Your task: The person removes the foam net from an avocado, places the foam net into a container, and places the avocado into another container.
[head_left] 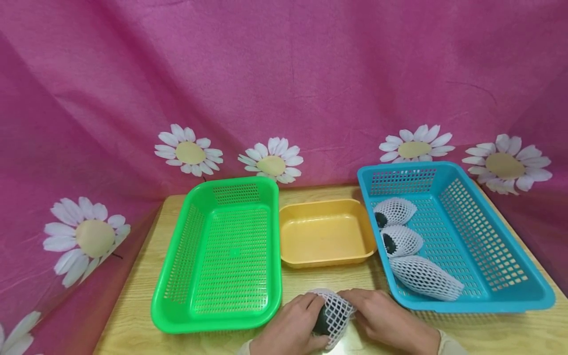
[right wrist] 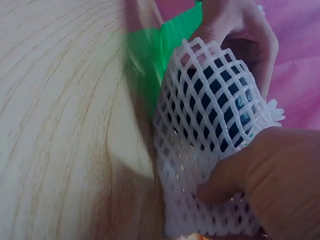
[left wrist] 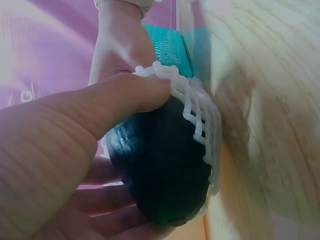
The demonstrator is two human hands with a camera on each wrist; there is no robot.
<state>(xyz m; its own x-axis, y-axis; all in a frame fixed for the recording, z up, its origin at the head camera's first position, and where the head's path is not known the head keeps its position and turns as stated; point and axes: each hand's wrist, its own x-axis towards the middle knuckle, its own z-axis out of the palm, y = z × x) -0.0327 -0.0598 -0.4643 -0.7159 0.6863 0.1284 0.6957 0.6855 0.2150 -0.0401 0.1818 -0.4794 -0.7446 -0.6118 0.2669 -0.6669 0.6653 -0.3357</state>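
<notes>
In the head view my left hand (head_left: pixel 288 323) grips a dark avocado (head_left: pixel 321 323) low on the table, just right of the green basket. A white foam net (right wrist: pixel 215 100) wraps part of the fruit; in the left wrist view one end of the avocado (left wrist: pixel 155 165) is bare, and the left thumb lies over the net's edge. My right hand (head_left: pixel 388 315) pinches the loose far end of the net between thumb and fingers. Three more avocados in foam nets (head_left: pixel 428 277) lie along the left side of the blue basket (head_left: pixel 483 305).
The green basket (head_left: pixel 215 323) stands to the left on the wooden table (head_left: pixel 133 305). A yellow tray (head_left: pixel 328 261) sits between the two baskets, behind my hands. A pink cloth (head_left: pixel 310 88) printed with daisies hangs behind and at both sides.
</notes>
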